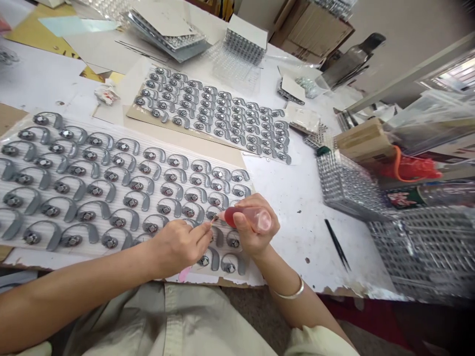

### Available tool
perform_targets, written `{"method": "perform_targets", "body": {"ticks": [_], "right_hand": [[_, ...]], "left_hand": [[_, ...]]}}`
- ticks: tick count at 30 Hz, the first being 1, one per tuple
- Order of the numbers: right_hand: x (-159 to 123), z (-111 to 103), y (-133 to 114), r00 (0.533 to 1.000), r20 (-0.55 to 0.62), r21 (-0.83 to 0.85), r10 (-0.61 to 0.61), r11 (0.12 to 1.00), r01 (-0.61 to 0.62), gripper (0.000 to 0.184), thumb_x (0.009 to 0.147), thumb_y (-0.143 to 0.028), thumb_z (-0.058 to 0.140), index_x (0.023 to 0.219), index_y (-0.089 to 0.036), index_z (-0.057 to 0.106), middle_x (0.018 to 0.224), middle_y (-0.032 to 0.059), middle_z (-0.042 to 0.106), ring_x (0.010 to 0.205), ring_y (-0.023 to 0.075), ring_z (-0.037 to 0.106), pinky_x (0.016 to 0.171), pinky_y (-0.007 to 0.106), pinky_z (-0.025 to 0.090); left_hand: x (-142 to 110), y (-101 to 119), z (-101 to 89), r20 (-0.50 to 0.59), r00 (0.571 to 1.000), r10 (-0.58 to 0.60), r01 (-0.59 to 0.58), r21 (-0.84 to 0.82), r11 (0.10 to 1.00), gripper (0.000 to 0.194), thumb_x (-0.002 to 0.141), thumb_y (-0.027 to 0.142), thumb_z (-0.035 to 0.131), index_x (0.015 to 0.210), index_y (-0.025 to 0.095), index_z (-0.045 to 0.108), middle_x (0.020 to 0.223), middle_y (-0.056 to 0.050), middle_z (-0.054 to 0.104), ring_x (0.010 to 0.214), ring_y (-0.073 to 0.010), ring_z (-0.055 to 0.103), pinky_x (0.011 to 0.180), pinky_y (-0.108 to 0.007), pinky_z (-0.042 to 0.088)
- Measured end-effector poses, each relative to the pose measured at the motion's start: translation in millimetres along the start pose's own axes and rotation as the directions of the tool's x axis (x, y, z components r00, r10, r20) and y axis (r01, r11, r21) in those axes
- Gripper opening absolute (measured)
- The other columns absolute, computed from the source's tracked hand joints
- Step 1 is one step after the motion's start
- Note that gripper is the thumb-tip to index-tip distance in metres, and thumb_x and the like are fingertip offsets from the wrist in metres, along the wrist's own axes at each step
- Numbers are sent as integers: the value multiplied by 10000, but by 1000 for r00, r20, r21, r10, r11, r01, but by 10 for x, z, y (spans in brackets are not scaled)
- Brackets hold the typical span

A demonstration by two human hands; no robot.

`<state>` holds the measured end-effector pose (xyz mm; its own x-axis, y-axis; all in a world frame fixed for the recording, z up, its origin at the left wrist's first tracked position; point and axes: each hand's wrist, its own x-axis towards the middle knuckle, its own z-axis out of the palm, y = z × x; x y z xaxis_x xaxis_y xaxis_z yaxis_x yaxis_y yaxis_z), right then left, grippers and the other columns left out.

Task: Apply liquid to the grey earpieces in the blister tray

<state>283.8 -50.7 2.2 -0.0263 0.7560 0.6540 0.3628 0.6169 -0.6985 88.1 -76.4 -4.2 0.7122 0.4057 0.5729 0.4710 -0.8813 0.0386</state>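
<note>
My right hand (258, 227) is wrapped round a squeeze bottle (247, 219) of red liquid, tilted with its nozzle pointing left and down. The nozzle tip meets one of the grey ear-hook earphone shells (230, 267), which lie in rows on a pale ribbed sheet (148, 141). Each shell has a round metallic part at one end, some with thin wires. Close to the nozzle, my left hand (181, 247) pinches finger and thumb together; what is between them is too small to make out. A pink object (184, 273) pokes out below this hand.
Behind lies a second board of similar shells (222, 116). Black tweezers (337, 244) rest on the white table (297, 198) at right. Metallic grid-like trays (349, 185) are stacked along the right edge, near a cardboard box (361, 141). More trays and card (163, 24) stand at the back.
</note>
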Motion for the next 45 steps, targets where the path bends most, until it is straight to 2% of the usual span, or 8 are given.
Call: {"method": "perform_targets", "body": {"ticks": [23, 29, 33, 38, 45], "right_hand": [[32, -18, -35, 999, -7, -85, -42, 996, 41, 92, 763, -241, 654, 810, -197, 588, 654, 8, 584, 578, 144, 536, 490, 304, 452], [-2, -41, -14, 999, 0, -82, -52, 995, 52, 96, 743, -180, 663, 803, -193, 590, 676, 12, 588, 595, 143, 543, 507, 309, 456], [-24, -56, 2, 999, -5, -103, -32, 994, 32, 105, 749, -228, 661, 813, -198, 584, 660, 9, 583, 584, 148, 543, 491, 311, 459], [-36, -82, 28, 994, -87, -94, -62, 994, 53, 130, 753, -294, 654, 821, -202, 593, 656, 16, 592, 572, 155, 543, 481, 318, 449], [-53, -88, 57, 998, -64, -92, -29, 995, 23, 132, 739, -284, 665, 813, -198, 597, 672, 21, 595, 581, 161, 547, 494, 324, 447]], "left_hand": [[26, -4, -19, -10, 1000, -3, 3, -11, 1000, 251, 889, 25, 374, 921, 55, 621, 957, -154, 710, 519, -129, 628, 399, -263, 482], [24, -10, -21, -14, 1000, -10, 10, -34, 999, 253, 873, 8, 383, 925, 41, 628, 947, -154, 714, 511, -140, 629, 379, -268, 464], [22, -17, -23, -17, 1000, -13, 13, -43, 999, 257, 874, 12, 380, 924, 41, 631, 944, -153, 715, 512, -144, 630, 385, -272, 465], [31, -25, -41, -15, 1000, -15, 14, -53, 999, 243, 881, 26, 389, 910, 45, 630, 946, -150, 714, 516, -133, 625, 405, -263, 469], [22, -25, -28, -9, 1000, -17, 17, -44, 999, 236, 885, 26, 390, 909, 65, 621, 945, -134, 713, 546, -121, 635, 435, -249, 479]]}}
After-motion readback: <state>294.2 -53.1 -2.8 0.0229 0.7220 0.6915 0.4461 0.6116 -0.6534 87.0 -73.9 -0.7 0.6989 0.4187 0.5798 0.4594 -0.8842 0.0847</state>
